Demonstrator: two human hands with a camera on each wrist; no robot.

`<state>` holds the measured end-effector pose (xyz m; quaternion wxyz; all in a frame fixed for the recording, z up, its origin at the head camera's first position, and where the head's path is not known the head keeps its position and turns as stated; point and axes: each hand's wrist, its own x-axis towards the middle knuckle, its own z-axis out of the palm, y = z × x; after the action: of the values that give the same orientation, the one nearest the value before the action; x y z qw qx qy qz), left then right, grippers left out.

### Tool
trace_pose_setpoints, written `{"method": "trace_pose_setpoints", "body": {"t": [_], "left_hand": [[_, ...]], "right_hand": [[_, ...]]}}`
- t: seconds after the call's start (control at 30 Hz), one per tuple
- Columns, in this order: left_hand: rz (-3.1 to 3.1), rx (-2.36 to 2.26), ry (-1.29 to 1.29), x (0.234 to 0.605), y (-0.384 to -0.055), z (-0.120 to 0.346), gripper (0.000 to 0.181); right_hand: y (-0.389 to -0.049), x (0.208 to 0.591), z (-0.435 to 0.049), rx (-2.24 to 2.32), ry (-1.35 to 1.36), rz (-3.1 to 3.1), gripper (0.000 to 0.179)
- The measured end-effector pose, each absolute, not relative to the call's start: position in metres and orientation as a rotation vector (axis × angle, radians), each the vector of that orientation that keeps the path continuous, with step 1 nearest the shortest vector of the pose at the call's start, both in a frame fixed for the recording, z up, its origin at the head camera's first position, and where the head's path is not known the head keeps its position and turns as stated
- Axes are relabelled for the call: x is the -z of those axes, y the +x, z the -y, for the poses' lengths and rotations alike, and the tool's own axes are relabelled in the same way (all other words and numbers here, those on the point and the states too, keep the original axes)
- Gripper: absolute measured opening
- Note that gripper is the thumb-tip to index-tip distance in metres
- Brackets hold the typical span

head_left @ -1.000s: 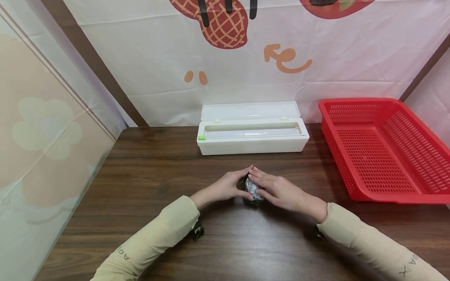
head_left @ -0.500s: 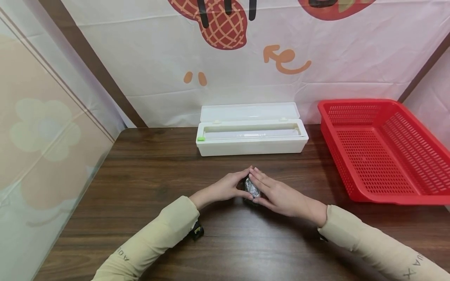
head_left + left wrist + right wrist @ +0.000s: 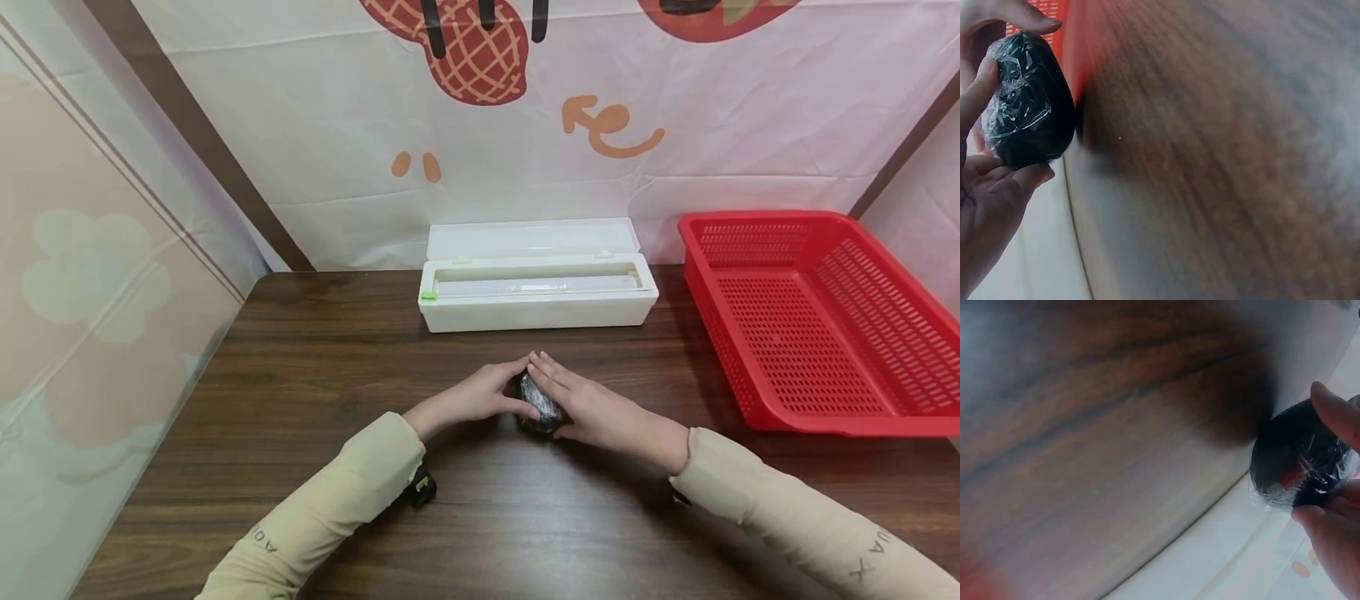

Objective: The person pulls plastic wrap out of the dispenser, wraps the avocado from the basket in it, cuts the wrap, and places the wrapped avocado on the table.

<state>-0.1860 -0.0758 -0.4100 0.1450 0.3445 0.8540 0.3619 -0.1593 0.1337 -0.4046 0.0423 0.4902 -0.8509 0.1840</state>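
A dark, rounded thing wrapped in clear cling film (image 3: 542,402) sits between both hands over the middle of the table. My left hand (image 3: 480,393) holds it from the left, thumb on the near side and fingers around the far side. From the right, my right hand (image 3: 603,415) grips it, its fingertips meeting the left ones at the far end. In the left wrist view the film on the dark thing (image 3: 1025,106) looks crinkled and glossy. The right wrist view shows the thing (image 3: 1291,456) between thumb and fingers, with loose film bunched at one side.
Behind the hands stands a white cling film dispenser (image 3: 540,317), lid up, a roll inside and a green slider at its left end. A red plastic basket (image 3: 847,423) stands to the right on the dark wooden table (image 3: 315,375). A printed cloth (image 3: 337,217) hangs behind.
The right hand has shifted over the wrapped thing, its thumb sliding from the top down to the near right side. The thing has turned slightly; the left hand has barely moved.
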Motion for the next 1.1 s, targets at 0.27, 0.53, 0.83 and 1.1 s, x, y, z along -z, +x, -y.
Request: {"method": "trace_pose_setpoints", "body": {"t": [0.27,0.53,0.83,1.1], "left_hand": [[-2.421,-1.111,0.944,0.409,-0.191,0.079,0.072],[-2.388,-1.151,0.895,0.408,-0.191,0.079,0.069],[-2.348,-1.221,0.782,0.406,-0.187,0.083,0.057],[-2.278,-1.367,0.602,0.400,-0.180,0.088,0.044]], "right_hand": [[-0.165,0.408,-0.130,-0.559,1.477,2.559,0.087],[-0.170,0.409,-0.130,-0.611,1.467,2.533,0.083],[-0.171,0.406,-0.130,-0.786,1.438,2.618,0.078],[-0.170,0.396,-0.128,-1.053,1.284,2.603,0.068]]}}
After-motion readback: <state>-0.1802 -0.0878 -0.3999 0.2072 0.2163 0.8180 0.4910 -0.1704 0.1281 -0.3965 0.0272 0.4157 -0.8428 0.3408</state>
